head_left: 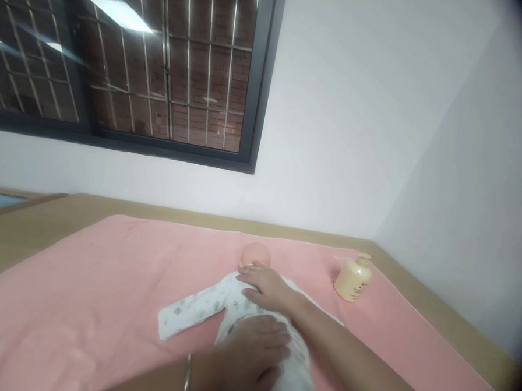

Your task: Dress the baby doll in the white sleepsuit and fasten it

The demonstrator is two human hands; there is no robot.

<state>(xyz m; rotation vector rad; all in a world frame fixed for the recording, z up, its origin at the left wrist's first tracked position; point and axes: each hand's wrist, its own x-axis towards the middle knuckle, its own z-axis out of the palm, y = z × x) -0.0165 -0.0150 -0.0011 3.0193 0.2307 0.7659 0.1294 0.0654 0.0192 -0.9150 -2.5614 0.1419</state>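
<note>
A baby doll in a white, leaf-patterned outfit lies on the pink mat. Its bald head points toward the wall, and its face does not show. One sleeve stretches out to the left; the other is mostly hidden behind my right forearm. My right hand rests flat across the doll's upper body just below the head, fingers extended. Lower down, my left hand, with a silver bangle at the wrist, lies over the doll's middle, its fingers stretched out and slightly blurred.
A cream pump bottle stands on the mat to the right. The mat covers a tan surface whose raised edge meets the white wall. A barred window with a dark frame is at the upper left.
</note>
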